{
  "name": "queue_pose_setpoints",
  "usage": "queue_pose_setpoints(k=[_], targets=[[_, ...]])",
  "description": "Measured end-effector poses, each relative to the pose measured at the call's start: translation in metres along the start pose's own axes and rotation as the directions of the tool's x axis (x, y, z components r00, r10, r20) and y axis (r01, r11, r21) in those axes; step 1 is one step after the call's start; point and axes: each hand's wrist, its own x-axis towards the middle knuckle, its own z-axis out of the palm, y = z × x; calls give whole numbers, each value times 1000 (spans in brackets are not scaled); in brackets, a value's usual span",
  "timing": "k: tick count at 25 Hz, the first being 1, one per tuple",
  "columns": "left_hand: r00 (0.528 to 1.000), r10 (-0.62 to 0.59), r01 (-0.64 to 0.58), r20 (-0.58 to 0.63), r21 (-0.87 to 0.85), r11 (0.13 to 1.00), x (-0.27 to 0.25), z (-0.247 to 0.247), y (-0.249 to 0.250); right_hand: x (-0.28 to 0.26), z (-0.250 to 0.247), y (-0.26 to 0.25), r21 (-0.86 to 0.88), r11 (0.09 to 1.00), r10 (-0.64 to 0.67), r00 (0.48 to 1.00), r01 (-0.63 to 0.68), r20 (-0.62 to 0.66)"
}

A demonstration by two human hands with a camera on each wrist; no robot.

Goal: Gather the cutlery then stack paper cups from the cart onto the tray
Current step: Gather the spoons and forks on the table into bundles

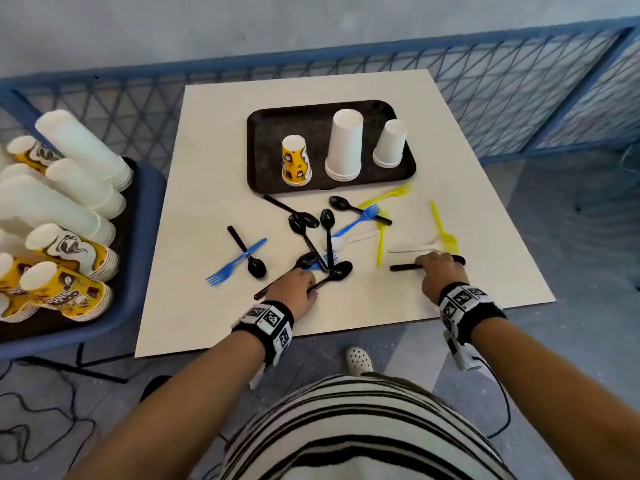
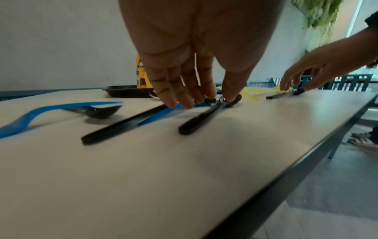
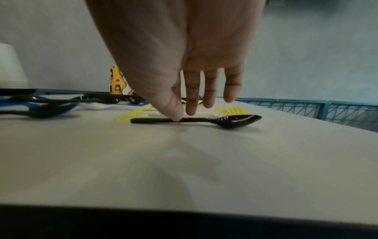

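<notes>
Plastic cutlery in black, blue, yellow and white lies scattered on the white table (image 1: 207, 306) in front of the black tray (image 1: 263, 133). The fingertips of my left hand (image 1: 308, 278) (image 2: 204, 100) are down on a cluster of black spoons (image 1: 341, 270) (image 2: 196, 121) and a blue fork (image 2: 157, 117), fingers nearly straight. My right hand (image 1: 433, 259) (image 3: 184, 116) presses its thumb on the handle of a lone black spoon (image 1: 401, 267) (image 3: 235, 121), with the fingers straight just behind it. The tray holds three upside-down cup stacks: yellow (image 1: 296, 161), tall white (image 1: 344, 143), short white (image 1: 391, 143).
The blue cart (image 1: 145, 202) at the left holds several stacks of white cups (image 1: 79, 147) and yellow printed cups (image 1: 69, 251). A blue mesh fence (image 1: 519, 81) runs behind the table. Cables (image 1: 34, 427) lie on the floor near my feet. The table's near edge is close to both wrists.
</notes>
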Motion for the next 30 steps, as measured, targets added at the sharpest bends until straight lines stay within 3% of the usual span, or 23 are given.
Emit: queue_pose_setpoints(k=[4,11,13,16,18,20,22,25,30], targets=[[999,-43,43,-2,59,997,13,8,2,4,4,9,-178,984,-34,999,30,-21],[991,36,-44,128,63,997,14,11,4,10,-4,11,-76,990,-110,986,120,125],[991,86,-89,104,23,996,10,5,8,8,-9,6,42,994,-109,988,105,106],[993,85,-96,-87,-128,987,22,-17,22,13,-21,5,202,979,15,1000,-11,-17],[981,-24,-19,-192,-219,976,43,-35,32,27,-33,12,268,961,102,989,-70,-108],[968,-162,104,-194,-278,955,70,-47,37,49,-41,26,359,924,204,963,-131,-175],[959,-252,210,-132,-266,941,91,-49,39,71,-44,40,411,883,301,945,-227,-125],[936,-353,342,-16,-208,916,113,-42,42,94,-39,52,345,871,355,934,-349,48],[911,-413,406,1,-187,895,126,-35,45,111,-40,60,303,879,352,930,-367,107]])
